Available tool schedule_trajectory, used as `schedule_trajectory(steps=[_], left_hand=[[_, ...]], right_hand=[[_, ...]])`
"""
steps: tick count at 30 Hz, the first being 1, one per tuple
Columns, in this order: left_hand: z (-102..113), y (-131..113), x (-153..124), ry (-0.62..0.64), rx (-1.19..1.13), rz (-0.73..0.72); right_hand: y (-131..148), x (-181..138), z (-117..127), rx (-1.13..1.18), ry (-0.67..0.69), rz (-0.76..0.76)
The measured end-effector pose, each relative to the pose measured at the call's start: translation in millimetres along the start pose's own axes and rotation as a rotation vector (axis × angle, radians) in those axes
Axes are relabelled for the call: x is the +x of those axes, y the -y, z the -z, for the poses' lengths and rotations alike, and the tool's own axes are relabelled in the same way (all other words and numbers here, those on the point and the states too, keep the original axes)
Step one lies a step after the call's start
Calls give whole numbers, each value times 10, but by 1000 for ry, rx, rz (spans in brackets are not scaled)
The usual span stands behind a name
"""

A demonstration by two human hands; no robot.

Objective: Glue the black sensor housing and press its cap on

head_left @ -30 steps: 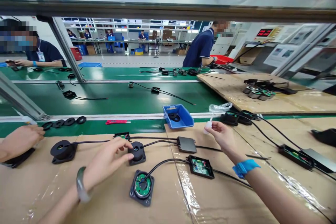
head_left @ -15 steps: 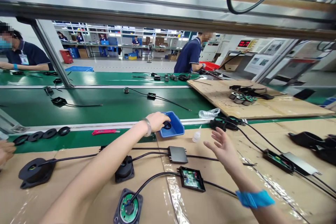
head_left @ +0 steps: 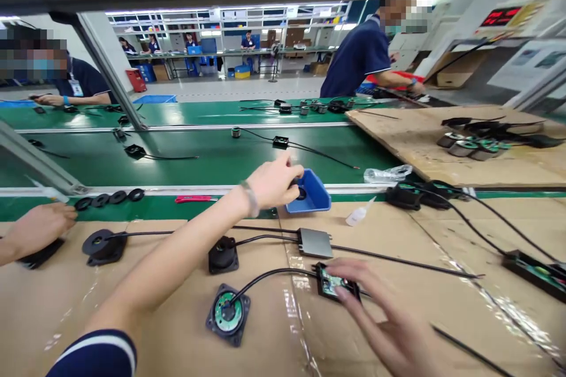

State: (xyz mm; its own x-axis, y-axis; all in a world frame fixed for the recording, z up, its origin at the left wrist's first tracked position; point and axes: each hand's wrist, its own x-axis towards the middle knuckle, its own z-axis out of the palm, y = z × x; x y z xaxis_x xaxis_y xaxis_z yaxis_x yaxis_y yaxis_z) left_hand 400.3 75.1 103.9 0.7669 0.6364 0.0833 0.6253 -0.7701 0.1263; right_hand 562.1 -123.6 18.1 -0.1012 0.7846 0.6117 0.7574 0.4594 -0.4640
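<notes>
Black ring [head_left: 295,181] pinched in left hand [head_left: 274,182] fingertips, at rim of blue bin [head_left: 315,194] on bench edge by green conveyor [head_left: 198,156]. Far left: co-worker's hand [head_left: 38,227] resting on dark part. Row of black rings [head_left: 106,198] on green strip; red tool [head_left: 194,198] beside. Round coil unit [head_left: 227,313] with green board on cardboard, cabled to open black box [head_left: 333,284]. Right hand [head_left: 380,318] flat, fingers spread, touching that box, nothing gripped. Closed grey box [head_left: 315,241] behind. White squeeze bottle [head_left: 360,213] lying right of bin.
</notes>
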Motion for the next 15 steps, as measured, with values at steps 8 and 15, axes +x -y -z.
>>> schedule_trajectory(steps=[8,15], left_hand=[[-209,63,-2221,82,-187,525],[-909,-6,-2810,-15,-276,726]], right_hand=[[389,143,-725,0,401,229],[467,-6,-750,58,305,168]])
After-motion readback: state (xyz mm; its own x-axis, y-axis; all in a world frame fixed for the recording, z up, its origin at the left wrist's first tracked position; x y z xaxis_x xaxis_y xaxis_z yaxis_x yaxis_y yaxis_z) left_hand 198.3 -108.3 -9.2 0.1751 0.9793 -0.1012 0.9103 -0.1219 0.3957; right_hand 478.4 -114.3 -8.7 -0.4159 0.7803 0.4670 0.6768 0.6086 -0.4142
